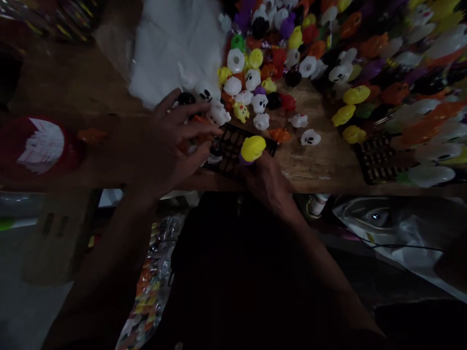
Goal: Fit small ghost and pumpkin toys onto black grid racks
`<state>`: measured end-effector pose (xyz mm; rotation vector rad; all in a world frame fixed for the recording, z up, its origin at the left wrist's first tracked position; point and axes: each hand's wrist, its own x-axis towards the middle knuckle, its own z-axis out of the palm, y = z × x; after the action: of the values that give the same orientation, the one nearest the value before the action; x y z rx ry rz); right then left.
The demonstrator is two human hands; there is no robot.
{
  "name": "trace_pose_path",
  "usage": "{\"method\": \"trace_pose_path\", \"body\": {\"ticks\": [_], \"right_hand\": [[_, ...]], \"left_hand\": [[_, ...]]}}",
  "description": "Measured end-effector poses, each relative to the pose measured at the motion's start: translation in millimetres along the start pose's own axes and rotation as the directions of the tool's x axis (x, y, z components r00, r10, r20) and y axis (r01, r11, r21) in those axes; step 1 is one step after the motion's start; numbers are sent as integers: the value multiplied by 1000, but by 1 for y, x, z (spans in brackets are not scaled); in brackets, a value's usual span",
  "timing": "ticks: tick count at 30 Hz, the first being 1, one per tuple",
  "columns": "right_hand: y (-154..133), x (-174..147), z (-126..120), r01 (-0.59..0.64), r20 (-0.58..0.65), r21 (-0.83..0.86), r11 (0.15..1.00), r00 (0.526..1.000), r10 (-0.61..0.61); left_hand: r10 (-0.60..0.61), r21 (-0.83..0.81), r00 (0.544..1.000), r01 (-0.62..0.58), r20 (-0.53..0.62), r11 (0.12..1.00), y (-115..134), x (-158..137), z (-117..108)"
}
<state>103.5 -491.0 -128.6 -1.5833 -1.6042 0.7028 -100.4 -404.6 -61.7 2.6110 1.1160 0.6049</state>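
My right hand (272, 182) is closed around the lower part of a small yellow plastic toy head (253, 148) with a purple base, at the right end of a black slotted tray (233, 142). My left hand (182, 133) reaches over the tray's left end, fingers spread. Under its fingers lie orange pieces and a black-and-white piece (215, 151), partly hidden. Just beyond the fingertips sit a white toy head with a dark-eyed face (206, 91) and another white piece (219, 114). Whether the left fingertips touch any of them is unclear.
A large pile of coloured toy heads (272, 58) covers the back of the wooden table (306, 167). More pieces surround a second black tray (379, 158) at right. A white plastic bag (175, 43) lies at the back; a red tub (44, 146) stands at left.
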Motion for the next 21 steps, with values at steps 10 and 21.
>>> {"method": "trace_pose_path", "body": {"ticks": [10, 21], "right_hand": [[-6, 3, 46, 21, -85, 155, 988, 996, -7], [10, 7, 56, -81, -126, 179, 980, 987, 105]], "left_hand": [[26, -102, 997, -33, -76, 994, 6, 0, 0], [-68, -166, 998, 69, 14, 984, 3, 7, -8]]}}
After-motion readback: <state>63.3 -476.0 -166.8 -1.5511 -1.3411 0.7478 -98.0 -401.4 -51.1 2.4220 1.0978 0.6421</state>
